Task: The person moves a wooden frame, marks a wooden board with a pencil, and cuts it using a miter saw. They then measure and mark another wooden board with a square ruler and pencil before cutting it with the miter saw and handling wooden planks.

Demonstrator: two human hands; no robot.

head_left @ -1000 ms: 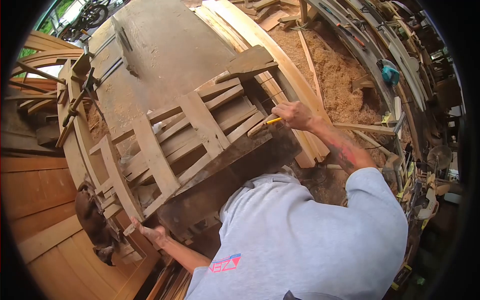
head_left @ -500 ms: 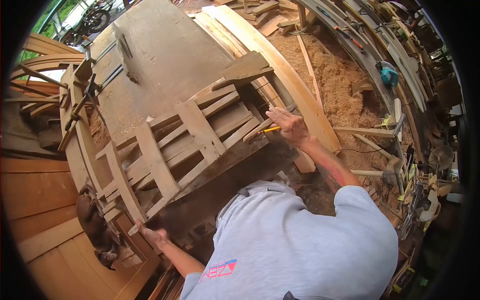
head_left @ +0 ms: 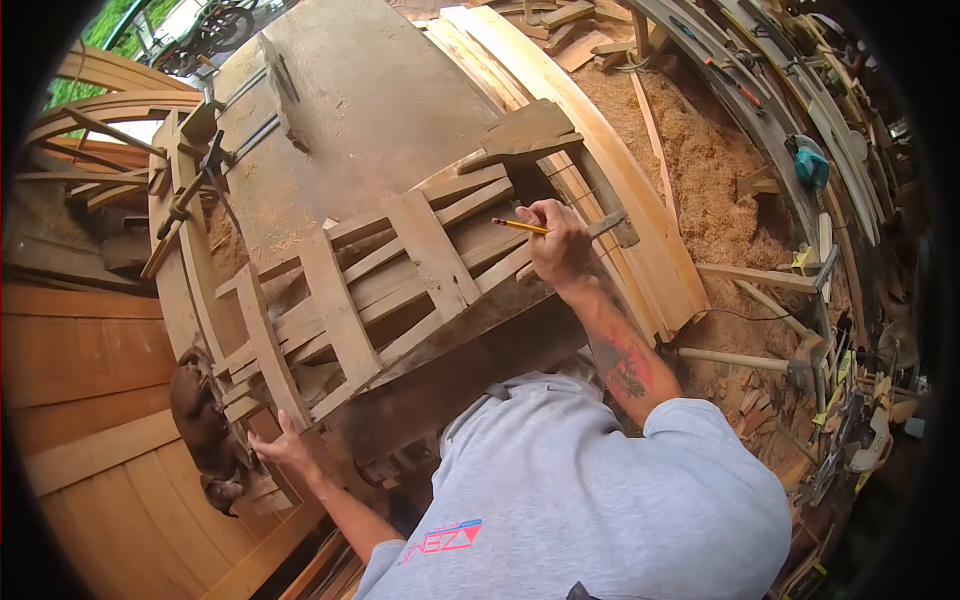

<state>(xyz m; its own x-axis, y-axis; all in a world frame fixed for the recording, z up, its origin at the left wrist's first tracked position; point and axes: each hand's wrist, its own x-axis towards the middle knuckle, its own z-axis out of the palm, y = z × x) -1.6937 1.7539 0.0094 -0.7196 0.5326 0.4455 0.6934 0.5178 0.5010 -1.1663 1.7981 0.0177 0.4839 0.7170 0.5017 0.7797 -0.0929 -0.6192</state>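
My right hand (head_left: 557,250) is closed on a yellow pencil (head_left: 518,226), which points left over the right part of a wooden slatted frame (head_left: 424,243). The frame has several cross slats over long strips and lies along the near edge of the workbench (head_left: 330,95). At its lower left end is my left hand (head_left: 287,452), open with fingers spread, fingertips right at the end of the outermost cross slat (head_left: 268,345).
A clamp (head_left: 190,190) stands at the bench's left side. Long pale boards (head_left: 590,150) lie to the right, beside a sawdust heap (head_left: 705,165). A brown dog (head_left: 205,420) lies at lower left near wooden panels (head_left: 90,370). A teal power tool (head_left: 808,162) sits far right.
My right hand has gone from stretched fingers near the frame's right end to a closed grip, with the pencil raised and further left. My left hand's fingers have spread. The view has shifted slightly.
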